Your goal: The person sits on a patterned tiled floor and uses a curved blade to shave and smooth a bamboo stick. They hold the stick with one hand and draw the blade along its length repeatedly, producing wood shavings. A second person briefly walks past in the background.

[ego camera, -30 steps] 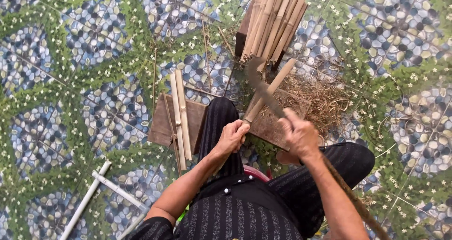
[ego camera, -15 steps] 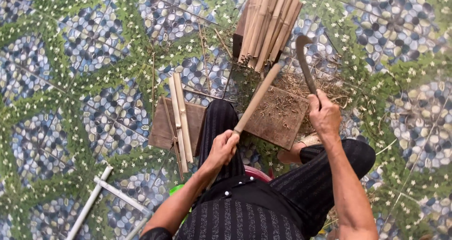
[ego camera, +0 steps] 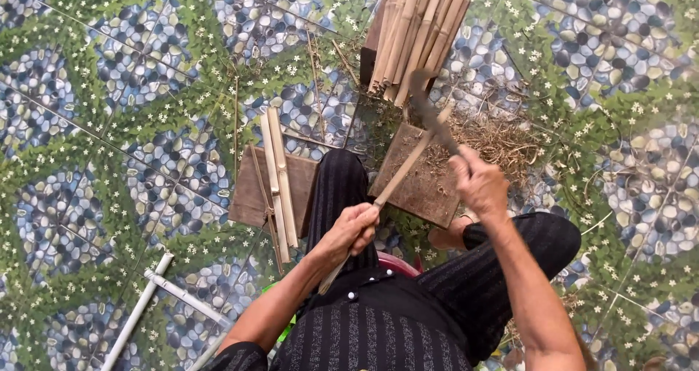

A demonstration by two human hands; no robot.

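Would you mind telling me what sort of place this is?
Probably a home floor used for bamboo craft: patterned tiled floor, a bundle of split bamboo, and shavings by a wooden board.

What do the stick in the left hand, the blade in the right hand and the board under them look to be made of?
The stick looks like split bamboo: pale tan, straight, matt, matching the stacked strips. The blade is probably dull dark metal, curved and thin; it is blurred. The board seems rough brown wood, flat, unpainted and strewn with shavings. Left hand grips the stick; right hand grips the blade.
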